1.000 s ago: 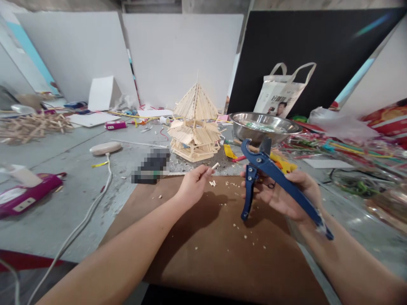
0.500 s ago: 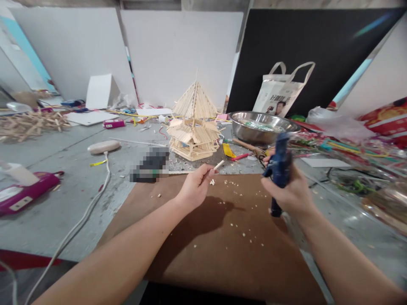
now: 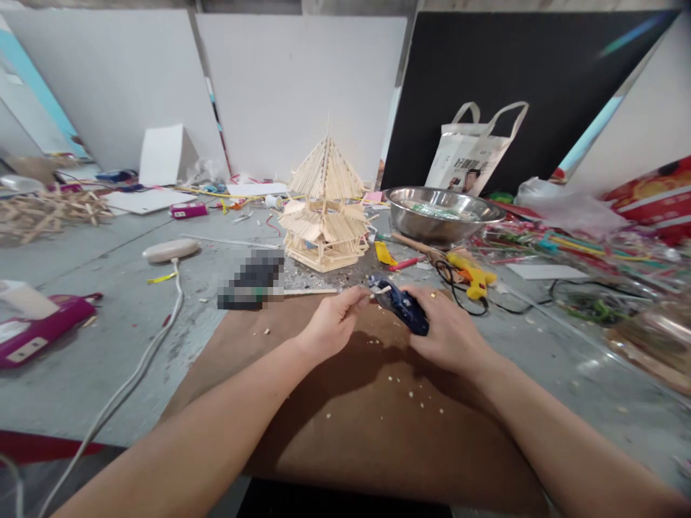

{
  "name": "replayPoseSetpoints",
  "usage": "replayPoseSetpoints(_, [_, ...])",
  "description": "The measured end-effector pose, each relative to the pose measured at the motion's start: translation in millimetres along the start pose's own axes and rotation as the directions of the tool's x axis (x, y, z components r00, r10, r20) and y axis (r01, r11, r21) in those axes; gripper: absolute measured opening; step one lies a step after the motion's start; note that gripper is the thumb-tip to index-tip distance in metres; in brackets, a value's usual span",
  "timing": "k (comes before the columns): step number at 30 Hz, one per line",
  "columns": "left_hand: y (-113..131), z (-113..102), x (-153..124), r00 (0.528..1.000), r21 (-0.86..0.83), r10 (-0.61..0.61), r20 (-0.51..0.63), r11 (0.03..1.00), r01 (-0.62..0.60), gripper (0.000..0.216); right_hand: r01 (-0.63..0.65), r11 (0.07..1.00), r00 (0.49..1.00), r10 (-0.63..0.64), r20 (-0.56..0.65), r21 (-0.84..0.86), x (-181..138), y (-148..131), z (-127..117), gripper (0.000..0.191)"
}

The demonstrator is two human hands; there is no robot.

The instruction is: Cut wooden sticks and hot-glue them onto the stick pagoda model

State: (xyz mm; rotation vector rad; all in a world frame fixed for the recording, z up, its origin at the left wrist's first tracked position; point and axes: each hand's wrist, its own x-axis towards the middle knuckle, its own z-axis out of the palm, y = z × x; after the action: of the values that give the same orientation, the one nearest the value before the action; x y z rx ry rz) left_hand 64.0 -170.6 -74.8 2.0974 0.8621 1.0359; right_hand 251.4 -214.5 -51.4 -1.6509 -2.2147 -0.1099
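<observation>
Your left hand (image 3: 332, 327) has hardly shifted: its thumb and fingers are pinched together on a short pale stick (image 3: 385, 289), held above the far part of the brown sheet (image 3: 335, 460). Your right hand (image 3: 453, 331) has swung in from the right, its fingers wrapped around the blue cutter (image 3: 406, 308). The stick's free end now lies at the cutter's head, so the 2 look lined up for trimming; you cannot tell from here whether the blades bite.

On the grey table, from the left, you have a heap of sticks (image 3: 54, 212), a purple power strip (image 3: 46, 327) and a white corded device (image 3: 171, 250). Pale chips (image 3: 411, 394) dot the sheet before you, and beyond it stands the stick-built pagoda (image 3: 325, 234). Further right come a steel bowl (image 3: 432, 230), a yellow glue gun (image 3: 475, 279) and red packaging (image 3: 661, 198). Behind, pale panels (image 3: 302, 86) give way to a black panel (image 3: 540, 65), with a tote bag (image 3: 458, 155) in front of it.
</observation>
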Motion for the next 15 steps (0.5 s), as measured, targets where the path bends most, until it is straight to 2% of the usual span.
replayPoseSetpoints(5, [1.0,-0.3,0.3,1.0,-0.018,0.007,0.016,1.0,-0.007,0.027,-0.01,1.0,0.999,0.012,0.039,-0.029,-1.9,-4.0,0.8,0.053])
replayPoseSetpoints(15, [0.7,0.6,0.0,0.999,-0.022,0.019,0.026,1.0,-0.019,0.027,0.009,1.0,0.999,-0.008,0.038,-0.028,-3.0,-2.8,0.7,0.052])
